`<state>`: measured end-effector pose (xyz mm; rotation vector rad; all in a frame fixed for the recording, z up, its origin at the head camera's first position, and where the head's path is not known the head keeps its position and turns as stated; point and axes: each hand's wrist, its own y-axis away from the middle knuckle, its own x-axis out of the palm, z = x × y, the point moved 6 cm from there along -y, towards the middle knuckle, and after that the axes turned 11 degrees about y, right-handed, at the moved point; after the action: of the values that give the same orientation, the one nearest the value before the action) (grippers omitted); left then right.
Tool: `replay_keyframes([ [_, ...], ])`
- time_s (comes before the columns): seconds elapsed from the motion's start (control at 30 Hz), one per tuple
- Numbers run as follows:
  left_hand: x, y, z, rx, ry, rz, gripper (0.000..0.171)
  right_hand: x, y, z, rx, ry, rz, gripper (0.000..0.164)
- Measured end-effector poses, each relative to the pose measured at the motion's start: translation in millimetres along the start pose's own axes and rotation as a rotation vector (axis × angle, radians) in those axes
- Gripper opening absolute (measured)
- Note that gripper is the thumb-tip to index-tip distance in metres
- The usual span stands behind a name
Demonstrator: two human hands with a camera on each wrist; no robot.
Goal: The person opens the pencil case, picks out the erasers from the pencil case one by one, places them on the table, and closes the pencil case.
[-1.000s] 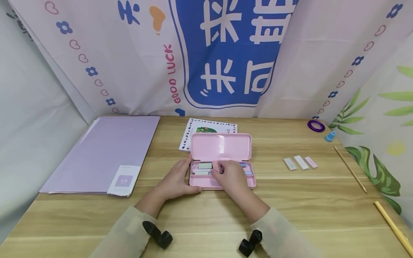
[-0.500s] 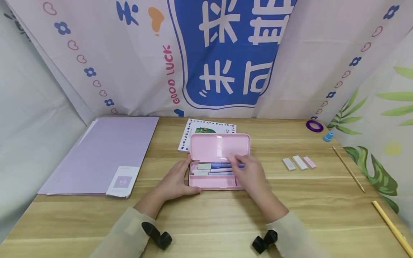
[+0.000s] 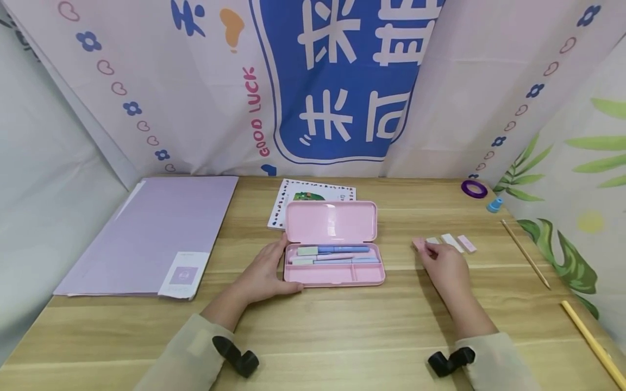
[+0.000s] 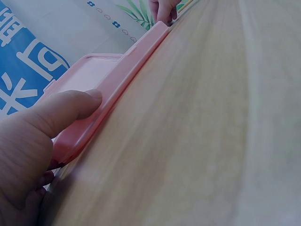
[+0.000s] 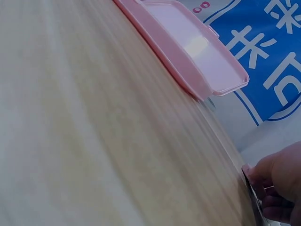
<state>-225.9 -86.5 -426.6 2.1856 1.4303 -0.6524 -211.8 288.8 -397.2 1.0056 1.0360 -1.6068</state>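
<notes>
An open pink pencil case (image 3: 320,275) lies on the table, its lid standing up at the back. Several pens (image 3: 344,249) lie in its rear compartment, with pale green blocks (image 3: 307,251) at their left ends. My left hand (image 3: 264,277) grips the case's left end, thumb on the front wall, seen also in the left wrist view. To the right, my right hand (image 3: 446,270) pinches a pink eraser (image 3: 418,243) at the table, at the left end of a row of erasers. A grey eraser there is partly hidden behind the fingers; a white eraser (image 3: 452,242) and a pink-and-white eraser (image 3: 467,244) follow.
A booklet (image 3: 276,212) lies behind the case. On the left is a large lilac folder (image 3: 156,233). Along the right side are a purple ring (image 3: 474,189), a small blue cone-shaped piece (image 3: 495,205), a pencil (image 3: 525,253) and a yellow stick (image 3: 592,342). A printed cloth hangs behind.
My right hand has taken the pink eraser out of the pencil case and carried it right, to the row of erasers. My left hand has stayed on the case.
</notes>
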Motion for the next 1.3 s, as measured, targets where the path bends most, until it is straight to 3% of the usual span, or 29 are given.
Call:
replay_keyframes([
  [0.17, -1.2, 0.9, 0.6, 0.0, 0.004, -0.002, 0.128, 7, -3, -2, -0.015, 0.032, 0.071, 0.039],
  [0.4, -3.1, 1.0, 0.7, 0.002, -0.006, -0.008, 0.127, 2, 0, 15, -0.073, -0.067, -0.031, 0.045],
  [0.7, -3.7, -0.1, 0.9, 0.007, 0.003, -0.011, 0.127, 17, 3, 95, -0.384, -0.176, -0.025, 0.03],
  [0.97, -3.0, 0.5, -0.9, 0.026, 0.013, -0.005, 0.125, 36, 13, 168, -0.601, -0.177, 0.098, 0.024],
  [1.13, -3.2, 2.1, -2.5, 0.048, 0.016, -0.008, 0.123, 48, 10, 190, -0.701, -0.131, 0.122, 0.022],
  [1.3, -4.5, 3.9, -4.3, 0.063, 0.012, -0.012, 0.123, 56, 6, 197, -0.728, -0.071, 0.137, 0.023],
])
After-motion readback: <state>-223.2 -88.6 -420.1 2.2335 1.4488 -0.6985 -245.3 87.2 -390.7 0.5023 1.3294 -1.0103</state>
